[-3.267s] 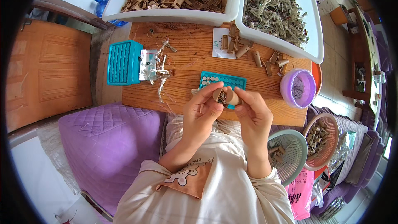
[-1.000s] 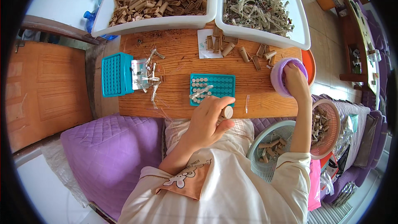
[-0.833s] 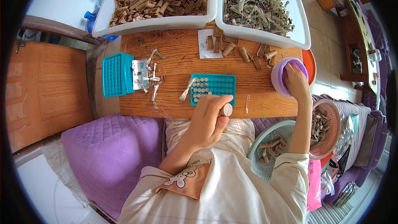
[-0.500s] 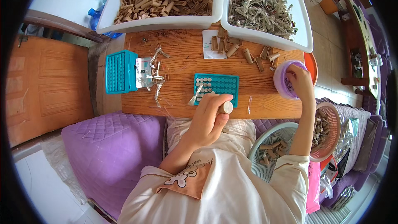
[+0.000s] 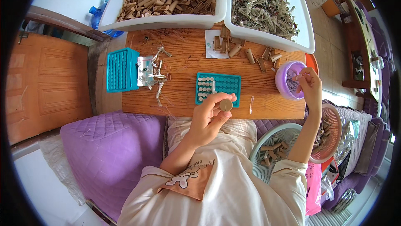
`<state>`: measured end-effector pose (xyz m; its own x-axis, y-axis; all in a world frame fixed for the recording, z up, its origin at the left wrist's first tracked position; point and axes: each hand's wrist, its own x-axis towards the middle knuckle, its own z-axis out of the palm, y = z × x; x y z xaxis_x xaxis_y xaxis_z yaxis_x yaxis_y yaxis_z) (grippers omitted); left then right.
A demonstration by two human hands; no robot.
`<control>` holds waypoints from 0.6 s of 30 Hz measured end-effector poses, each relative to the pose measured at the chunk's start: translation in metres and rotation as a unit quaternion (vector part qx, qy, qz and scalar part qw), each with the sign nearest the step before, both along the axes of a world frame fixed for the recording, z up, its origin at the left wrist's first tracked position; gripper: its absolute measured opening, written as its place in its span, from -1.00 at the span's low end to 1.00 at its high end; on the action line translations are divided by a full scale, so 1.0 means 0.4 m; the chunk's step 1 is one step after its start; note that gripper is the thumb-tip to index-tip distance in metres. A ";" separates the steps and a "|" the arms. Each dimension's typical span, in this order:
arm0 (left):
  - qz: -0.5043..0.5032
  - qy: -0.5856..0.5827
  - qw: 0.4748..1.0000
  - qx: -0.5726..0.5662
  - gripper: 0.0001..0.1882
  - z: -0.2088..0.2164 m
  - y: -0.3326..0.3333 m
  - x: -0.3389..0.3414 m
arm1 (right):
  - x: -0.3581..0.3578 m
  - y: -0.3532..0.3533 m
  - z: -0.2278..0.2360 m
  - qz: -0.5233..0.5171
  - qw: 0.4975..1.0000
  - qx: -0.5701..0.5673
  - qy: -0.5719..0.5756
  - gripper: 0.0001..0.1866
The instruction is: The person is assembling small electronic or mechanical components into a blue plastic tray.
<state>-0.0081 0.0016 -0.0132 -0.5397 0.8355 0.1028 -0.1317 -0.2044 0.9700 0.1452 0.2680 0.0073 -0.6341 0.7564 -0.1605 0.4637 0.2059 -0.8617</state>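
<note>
Brown, grained wood is shown by the desk (image 5: 184,96), on which most of the things are spread. To its near left, a seat (image 5: 112,155) is covered in purple quilting. At the far edge two white tubs are set side by side: the left tub (image 5: 167,24) is heaped with brown casings (image 5: 167,0), the right tub (image 5: 259,33) with tangled, silvery strips (image 5: 263,8). To the right of the lap, a green basket (image 5: 261,169) and a pink basket (image 5: 334,138) are partly filled with brown pieces. At the desk's left end a teal stack (image 5: 121,69) is placed. Near the right edge a purple bowl (image 5: 281,86) is kept, with pale bits inside. Over its rim the right hand (image 5: 311,86) is held, fingers bent and drawn narrow; whether anything is pinched there cannot be told. In front of the lap a brown cylinder (image 5: 226,105) is gripped between the left hand's (image 5: 204,119) thumb and fingers, its round end turned upward. Just beyond, a teal tray (image 5: 229,86) is partly covered by that hand; its left columns are filled with small discs (image 5: 200,89).
</note>
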 end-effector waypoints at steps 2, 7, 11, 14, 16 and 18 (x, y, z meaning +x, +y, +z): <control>-0.005 -0.072 0.997 0.011 -0.68 -0.002 0.001 0.005 | -0.013 -0.041 0.007 0.010 0.997 -0.030 0.068 -0.94; -0.034 -0.196 0.980 0.009 -0.58 0.002 -0.004 0.001 | -0.105 -0.205 0.027 0.128 0.954 -0.072 0.262 -0.94; -0.090 -0.293 0.952 0.007 -0.52 -0.001 -0.013 -0.003 | -0.162 -0.315 -0.001 0.169 0.906 -0.156 0.355 -0.95; -0.105 -0.275 0.955 0.025 -0.50 -0.012 -0.015 -0.002 | -0.170 -0.341 -0.007 0.179 0.910 -0.172 0.331 -0.95; -0.093 -0.299 0.950 0.009 -0.48 0.003 -0.019 -0.004 | -0.171 -0.353 0.000 0.177 0.908 -0.169 0.339 -0.96; -0.097 -0.304 0.948 0.014 -0.48 0.001 -0.022 -0.004 | -0.171 -0.353 -0.012 0.186 0.912 -0.106 0.350 -0.97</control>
